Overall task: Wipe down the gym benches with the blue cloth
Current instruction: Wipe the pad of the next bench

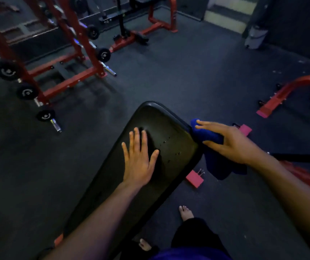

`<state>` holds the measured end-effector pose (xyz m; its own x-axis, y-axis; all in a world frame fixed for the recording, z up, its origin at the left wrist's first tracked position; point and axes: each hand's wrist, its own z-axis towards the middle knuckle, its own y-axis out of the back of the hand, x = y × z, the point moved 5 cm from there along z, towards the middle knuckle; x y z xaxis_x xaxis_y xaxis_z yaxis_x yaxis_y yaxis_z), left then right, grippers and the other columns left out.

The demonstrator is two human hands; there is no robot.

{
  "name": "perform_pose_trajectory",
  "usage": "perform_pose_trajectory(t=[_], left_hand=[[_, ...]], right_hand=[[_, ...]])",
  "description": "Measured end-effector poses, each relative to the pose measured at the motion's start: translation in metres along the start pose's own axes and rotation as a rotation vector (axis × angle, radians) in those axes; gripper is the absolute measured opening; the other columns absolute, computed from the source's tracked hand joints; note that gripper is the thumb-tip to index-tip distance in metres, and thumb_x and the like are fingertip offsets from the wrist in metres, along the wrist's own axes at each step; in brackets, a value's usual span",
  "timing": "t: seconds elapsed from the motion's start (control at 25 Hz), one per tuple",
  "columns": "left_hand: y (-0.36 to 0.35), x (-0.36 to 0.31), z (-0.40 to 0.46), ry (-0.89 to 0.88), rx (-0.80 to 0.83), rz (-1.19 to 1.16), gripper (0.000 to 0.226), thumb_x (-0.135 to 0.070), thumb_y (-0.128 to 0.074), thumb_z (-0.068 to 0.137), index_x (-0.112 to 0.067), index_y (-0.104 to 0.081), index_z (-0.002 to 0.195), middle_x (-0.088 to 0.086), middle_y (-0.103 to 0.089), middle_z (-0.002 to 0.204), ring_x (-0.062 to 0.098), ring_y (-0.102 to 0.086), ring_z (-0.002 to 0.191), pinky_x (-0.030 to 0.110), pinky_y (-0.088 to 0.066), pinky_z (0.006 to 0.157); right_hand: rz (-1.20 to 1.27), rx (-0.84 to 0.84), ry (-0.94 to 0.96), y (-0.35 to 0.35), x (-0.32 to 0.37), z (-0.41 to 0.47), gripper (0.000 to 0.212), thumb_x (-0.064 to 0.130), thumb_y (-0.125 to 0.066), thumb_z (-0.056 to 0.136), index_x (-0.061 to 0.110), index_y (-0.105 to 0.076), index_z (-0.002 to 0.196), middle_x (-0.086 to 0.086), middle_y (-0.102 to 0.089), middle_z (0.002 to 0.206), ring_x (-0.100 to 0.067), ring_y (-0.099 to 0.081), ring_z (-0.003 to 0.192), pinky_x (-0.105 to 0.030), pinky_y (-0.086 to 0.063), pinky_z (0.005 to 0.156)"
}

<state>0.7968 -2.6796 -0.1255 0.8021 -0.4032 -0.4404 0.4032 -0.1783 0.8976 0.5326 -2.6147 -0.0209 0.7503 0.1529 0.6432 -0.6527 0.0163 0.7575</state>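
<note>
Black padded vinyl gym bench (161, 147) runs diagonally from bottom-left up to centre, rounded end pointing away. No containers that I can make out; a pale grey bag-like object (255, 37) stands against the far wall top right, contents not visible.

Left hand (138, 162) lies palm-down flat on the bench pad, fingers straight and slightly spread, gripping nothing. Forearm comes in from bottom-left.

Right hand (229, 141) is off the pad's right edge, fingers and thumb curled round the bunched blue cloth (209, 136), pressing it against the side of the pad near the rounded end. Loose tail of the cloth hangs below the hand, beside the bench.

Red steel rack (60, 59) with black weight plates stands upper left; second red frame (158, 23) at top centre. Red floor bar (289, 92) at right. Pink end caps (194, 179) of the bench's base show under the pad. Bare feet (186, 212) on dark rubber floor (188, 76) at the bottom.
</note>
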Motion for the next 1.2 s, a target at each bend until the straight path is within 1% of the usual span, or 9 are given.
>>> perform_pose_trajectory(t=[0.12,0.24,0.48,0.64,0.72,0.8,0.88,1.04,1.2], left_hand=[[0.015,-0.024,0.014,-0.503,-0.104,0.145,0.072,-0.050,-0.032,0.106,-0.011,-0.011,0.163,0.005,0.004,0.172,0.022,0.006,0.159,0.050,0.002,0.128],[0.014,-0.033,0.032,-0.700,-0.085,0.248,0.071,-0.049,-0.035,0.107,-0.008,-0.016,0.162,0.007,-0.003,0.171,0.023,-0.002,0.159,0.051,-0.007,0.128],[-0.001,-0.022,0.033,-0.771,-0.123,0.302,0.073,-0.052,-0.029,0.105,-0.009,-0.014,0.161,0.011,-0.006,0.171,0.026,-0.005,0.159,0.053,-0.008,0.127],[-0.008,-0.019,0.037,-0.805,-0.233,0.247,0.076,-0.048,-0.037,0.099,-0.005,-0.020,0.160,0.015,-0.015,0.169,0.028,-0.013,0.158,0.054,-0.012,0.126],[-0.009,-0.019,0.033,-0.871,-0.275,0.233,0.075,-0.049,-0.034,0.100,-0.003,-0.024,0.159,0.017,-0.020,0.168,0.028,-0.016,0.157,0.056,-0.016,0.125],[-0.013,-0.017,0.036,-0.850,-0.298,0.244,0.074,-0.051,-0.028,0.102,-0.002,-0.023,0.159,0.016,-0.019,0.167,0.029,-0.017,0.157,0.057,-0.017,0.125],[-0.014,-0.017,0.036,-0.849,-0.327,0.246,0.074,-0.052,-0.023,0.103,-0.002,-0.021,0.159,0.015,-0.017,0.167,0.029,-0.017,0.157,0.055,-0.015,0.126],[-0.018,-0.017,0.036,-0.863,-0.341,0.268,0.075,-0.051,-0.022,0.103,-0.001,-0.023,0.158,0.018,-0.019,0.167,0.030,-0.017,0.157,0.055,-0.015,0.126],[-0.020,-0.015,0.037,-0.852,-0.338,0.280,0.076,-0.049,-0.026,0.100,0.001,-0.025,0.158,0.021,-0.022,0.166,0.032,-0.017,0.156,0.056,-0.013,0.126]], right_hand=[[0.137,-0.346,-0.158,-0.006,0.008,-0.038,0.049,0.010,-0.069,0.090,0.019,-0.058,0.137,0.008,-0.053,0.145,0.001,-0.047,0.133,-0.024,-0.033,0.115],[0.204,-0.518,-0.277,-0.029,0.014,-0.067,0.050,0.009,-0.066,0.093,0.019,-0.054,0.140,0.009,-0.050,0.146,0.003,-0.044,0.134,-0.017,-0.030,0.114],[0.222,-0.636,-0.345,-0.055,0.018,-0.088,0.055,0.014,-0.065,0.093,0.024,-0.048,0.144,0.015,-0.042,0.149,0.012,-0.038,0.133,-0.019,-0.030,0.116],[0.089,-0.644,-0.257,-0.064,0.018,-0.061,0.057,0.024,-0.067,0.090,0.019,-0.049,0.144,0.003,-0.039,0.155,-0.005,-0.036,0.142,-0.022,-0.025,0.119],[0.060,-0.661,-0.233,-0.086,0.014,-0.044,0.061,0.034,-0.061,0.088,0.019,-0.046,0.146,-0.002,-0.037,0.157,-0.009,-0.034,0.144,-0.031,-0.027,0.120],[0.165,-0.774,-0.207,-0.103,0.007,-0.034,0.058,0.027,-0.060,0.089,0.015,-0.048,0.144,-0.004,-0.043,0.153,-0.010,-0.038,0.142,-0.039,-0.031,0.118],[0.244,-0.910,-0.223,-0.111,0.005,-0.037,0.055,0.017,-0.061,0.091,0.009,-0.048,0.144,-0.006,-0.045,0.151,-0.011,-0.039,0.142,-0.040,-0.030,0.119],[0.291,-0.950,-0.305,-0.179,0.025,-0.069,0.071,0.010,-0.065,0.092,0.010,-0.029,0.154,-0.006,-0.016,0.165,-0.012,-0.016,0.152,-0.027,-0.018,0.122],[0.348,-0.815,-0.449,-0.284,0.058,-0.099,0.078,0.035,-0.055,0.094,0.027,-0.010,0.158,0.004,0.005,0.167,-0.011,-0.003,0.153,-0.044,-0.020,0.121]])
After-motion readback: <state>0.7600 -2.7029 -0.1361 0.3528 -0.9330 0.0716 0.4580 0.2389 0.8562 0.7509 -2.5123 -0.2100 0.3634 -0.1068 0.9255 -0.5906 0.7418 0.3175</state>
